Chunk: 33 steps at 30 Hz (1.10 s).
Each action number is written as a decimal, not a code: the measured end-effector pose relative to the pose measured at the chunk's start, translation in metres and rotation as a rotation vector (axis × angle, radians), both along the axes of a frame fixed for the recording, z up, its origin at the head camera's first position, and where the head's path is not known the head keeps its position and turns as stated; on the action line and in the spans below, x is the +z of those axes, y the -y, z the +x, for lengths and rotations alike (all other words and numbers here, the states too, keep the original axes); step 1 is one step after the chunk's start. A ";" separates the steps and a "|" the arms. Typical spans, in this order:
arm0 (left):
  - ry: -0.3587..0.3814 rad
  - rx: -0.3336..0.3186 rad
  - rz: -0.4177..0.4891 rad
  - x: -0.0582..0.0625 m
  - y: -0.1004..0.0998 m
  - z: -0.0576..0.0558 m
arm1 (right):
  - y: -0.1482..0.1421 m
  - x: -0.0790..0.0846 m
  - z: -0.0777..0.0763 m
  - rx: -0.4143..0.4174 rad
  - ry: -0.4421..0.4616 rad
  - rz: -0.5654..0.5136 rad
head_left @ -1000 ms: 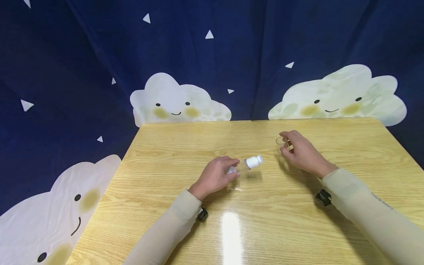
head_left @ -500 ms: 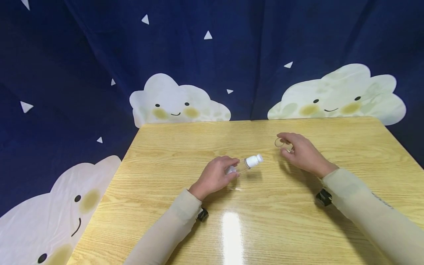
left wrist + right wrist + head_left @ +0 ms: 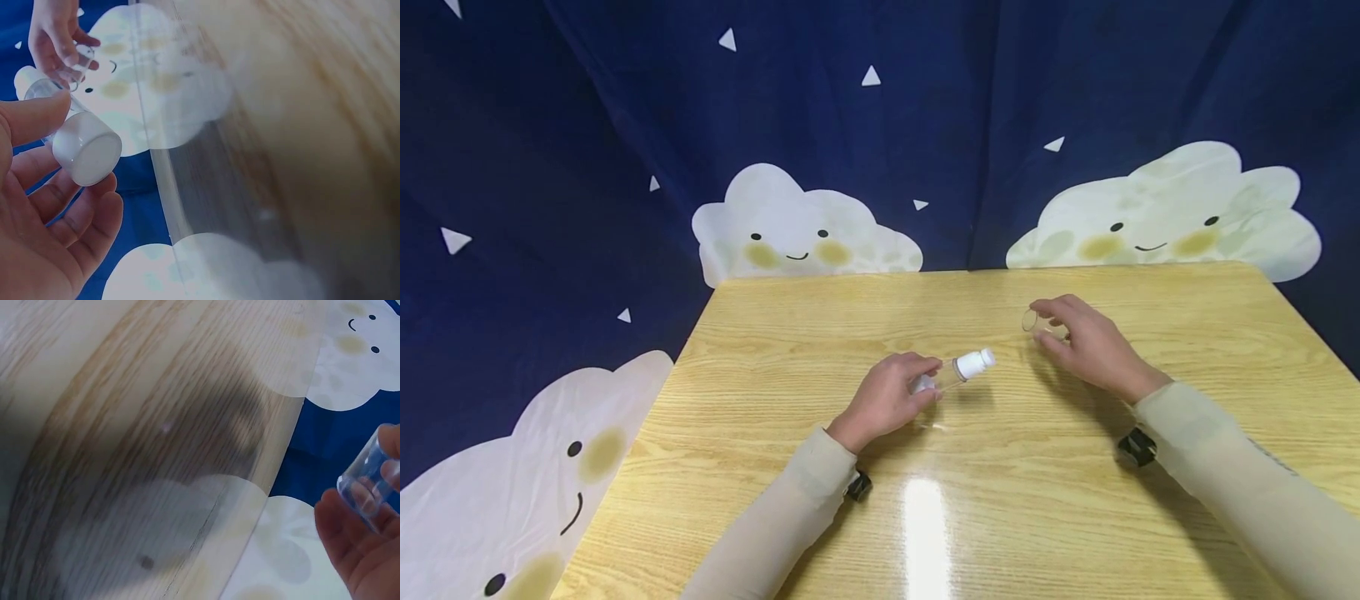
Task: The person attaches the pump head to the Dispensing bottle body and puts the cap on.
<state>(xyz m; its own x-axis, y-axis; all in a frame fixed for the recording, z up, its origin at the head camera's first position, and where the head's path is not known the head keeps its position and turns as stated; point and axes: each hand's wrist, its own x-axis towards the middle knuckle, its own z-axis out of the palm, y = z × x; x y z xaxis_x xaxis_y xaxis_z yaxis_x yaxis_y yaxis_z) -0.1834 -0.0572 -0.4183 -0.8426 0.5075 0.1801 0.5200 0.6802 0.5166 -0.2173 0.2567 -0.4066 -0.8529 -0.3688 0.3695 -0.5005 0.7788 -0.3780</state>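
Note:
My left hand (image 3: 886, 400) pinches a small clear bottle (image 3: 951, 377) between thumb and fingers, tilted above the table. A white top (image 3: 974, 364) points to the right and away. Its thick white base (image 3: 87, 150) faces the camera in the left wrist view, where the thumb lies across the clear body. To the right and farther back, my right hand (image 3: 1088, 348) holds a clear, hollow cap (image 3: 365, 478) by thumb and fingertips. The cap's round rim points left, toward the bottle. Bottle and cap are apart. Fingers hide part of each.
A glossy wooden table (image 3: 775, 500) lies beneath both hands, with a bright light reflection (image 3: 925, 533) near the front. Behind it hangs a dark blue curtain (image 3: 820, 100) with printed clouds and white triangles. Each wrist bears a small black device (image 3: 1137, 447).
The right hand's fingers have shifted on the clear cap, which has turned and moved slightly left, its body now more lengthwise to the hand. The left hand and bottle stay nearly still.

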 end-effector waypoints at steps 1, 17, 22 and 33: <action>-0.003 0.000 0.000 0.000 0.000 0.000 | 0.000 0.000 0.000 0.005 0.004 -0.002; -0.014 0.000 0.000 0.002 0.002 0.000 | 0.000 -0.003 0.001 0.038 0.026 0.000; -0.023 -0.003 -0.010 0.005 0.002 -0.001 | -0.003 -0.003 0.002 0.056 0.015 -0.007; -0.017 0.003 0.003 0.003 0.001 -0.004 | -0.006 -0.002 0.004 0.062 0.038 0.015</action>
<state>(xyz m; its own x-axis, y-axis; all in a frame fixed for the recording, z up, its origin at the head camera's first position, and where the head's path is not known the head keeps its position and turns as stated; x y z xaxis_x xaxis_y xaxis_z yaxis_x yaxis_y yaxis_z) -0.1877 -0.0582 -0.4152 -0.8408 0.5048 0.1957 0.5269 0.6799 0.5101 -0.2132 0.2627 -0.4083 -0.8417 -0.4265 0.3311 -0.5333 0.7524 -0.3866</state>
